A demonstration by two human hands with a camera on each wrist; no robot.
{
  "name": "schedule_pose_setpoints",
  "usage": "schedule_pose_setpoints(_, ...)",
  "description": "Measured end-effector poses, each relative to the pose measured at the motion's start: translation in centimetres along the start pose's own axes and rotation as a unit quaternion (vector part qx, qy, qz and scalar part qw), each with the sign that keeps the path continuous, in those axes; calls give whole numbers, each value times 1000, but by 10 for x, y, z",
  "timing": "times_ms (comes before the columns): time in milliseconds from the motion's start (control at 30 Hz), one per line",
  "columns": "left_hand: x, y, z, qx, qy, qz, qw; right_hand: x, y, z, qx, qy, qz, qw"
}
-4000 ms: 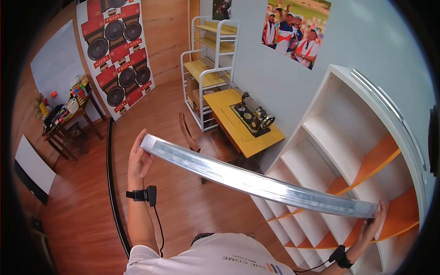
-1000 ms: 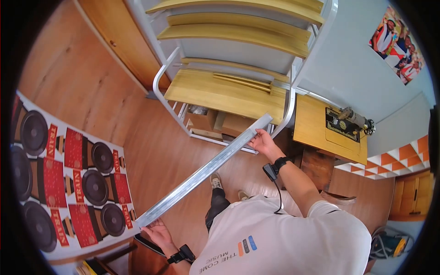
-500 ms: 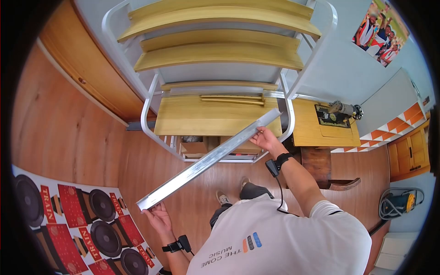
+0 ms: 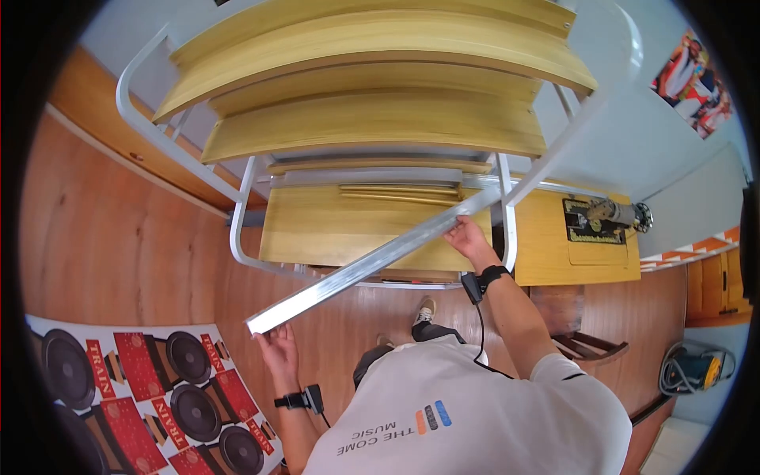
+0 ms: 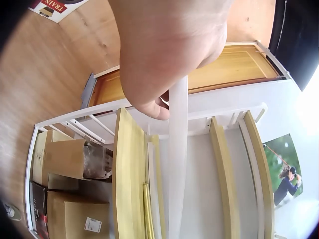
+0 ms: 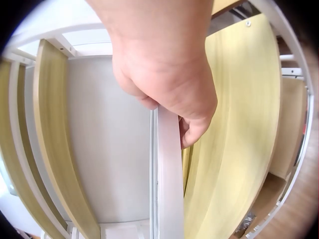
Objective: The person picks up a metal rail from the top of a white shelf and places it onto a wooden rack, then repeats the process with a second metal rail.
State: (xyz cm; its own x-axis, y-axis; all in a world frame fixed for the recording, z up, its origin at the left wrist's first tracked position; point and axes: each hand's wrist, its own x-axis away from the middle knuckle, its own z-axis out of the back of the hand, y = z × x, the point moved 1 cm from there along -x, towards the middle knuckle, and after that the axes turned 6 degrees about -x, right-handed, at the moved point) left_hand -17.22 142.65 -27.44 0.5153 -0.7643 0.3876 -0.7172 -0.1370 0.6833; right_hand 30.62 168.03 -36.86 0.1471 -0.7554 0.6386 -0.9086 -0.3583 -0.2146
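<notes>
A long silvery metal bar (image 4: pixel 356 273) slants across the head view, its lower end at the left and its upper end over the rack's low yellow shelf (image 4: pixel 317 229). My left hand (image 4: pixel 279 356) holds the bar close to the lower end; the left wrist view shows this hand (image 5: pixel 169 59) with fingers bent at the pale bar (image 5: pixel 178 149). Toward the upper end my right hand (image 4: pixel 470 239) grips the bar. In the right wrist view the right hand (image 6: pixel 164 64) has fingers on both sides of the bar (image 6: pixel 169 174).
Thin gold rods (image 4: pixel 396 192) lie on the low shelf, with upper shelves (image 4: pixel 380 119) above. A sewing machine (image 4: pixel 609 215) stands on a yellow table (image 4: pixel 578 265) at the right. Cardboard boxes (image 5: pixel 65 157) sit under the low shelf. A speaker-print board (image 4: pixel 150 396) is at lower left.
The view has turned from the white shelving to the yellow rack. The rack now appears closer, and the bar's upper end has come over its low shelf. Both hands still hold the bar.
</notes>
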Motion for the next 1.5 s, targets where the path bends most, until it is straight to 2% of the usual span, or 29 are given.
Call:
schedule_pose_setpoints(67, -24, -8, -15, -31, -12, 29, 999, -17, -15, 15, 0, -25, 26, 999)
schedule_pose_setpoints(133, -52, -19, -19, -56, -76, 43, 995, -29, -28, 26, -9, -25, 35, 999)
schedule_pose_setpoints(200, -75, -27, -38, -71, -94, 53, 992, -43, -39, 37, -47, 14, -21, 999)
schedule_pose_setpoints(300, -113, -38, -63, -79, -76, 78, 991, -30, -48, 27, -14, -2, -30, 999)
schedule_pose_setpoints(400, -156, -57, -86, -93, -66, 99, 989, -37, -58, 22, 3, 38, 35, 999)
schedule_pose_setpoints(533, -210, -86, -124, -81, -35, 94, 992, -52, -66, 17, -17, 65, 49, 997)
schedule_pose_setpoints(633, -258, -115, -144, -91, -34, 176, 980, -61, -62, 5, -2, 90, 100, 991)
schedule_pose_setpoints(733, -299, -136, -169, -120, -103, 222, 962, -71, -54, -26, 20, 103, 133, 986)
schedule_pose_setpoints(867, -377, -153, -175, -193, -95, 224, 951, -120, -56, -18, 17, 44, 114, 992)
schedule_pose_setpoints(900, -387, -151, -182, -204, -68, 230, 949, -136, -56, -9, 18, 48, 125, 991)
schedule_pose_setpoints(967, -415, -163, -178, -200, -50, 235, 950, -146, -52, -19, -1, 42, 89, 995)
schedule_pose_setpoints(1033, -429, -167, -173, -201, -37, 235, 950, -159, -51, -18, -13, 25, 62, 998)
schedule_pose_setpoints(1133, -440, -166, -173, -238, -44, 248, 938, -185, -61, -6, 26, 9, 88, 996)
schedule_pose_setpoints(1200, -446, -163, -174, -251, -62, 257, 931, -189, -65, -5, -4, -3, 96, 995)
schedule_pose_setpoints(1267, -451, -161, -176, -283, -76, 256, 921, -189, -68, -6, -67, -29, 54, 996)
schedule_pose_setpoints(1300, -456, -161, -175, -310, -80, 250, 914, -192, -75, 2, -115, -48, 6, 992)
schedule_pose_setpoints(1367, -464, -158, -174, -361, -90, 237, 898, -202, -79, 9, -95, -41, -7, 995)
schedule_pose_setpoints(1433, -465, -153, -177, -412, -102, 224, 878, -204, -76, 6, 27, 8, 32, 999)
schedule_pose_setpoints(1500, -464, -148, -182, -434, -98, 216, 869, -192, -70, -11, 123, 50, 5, 991)
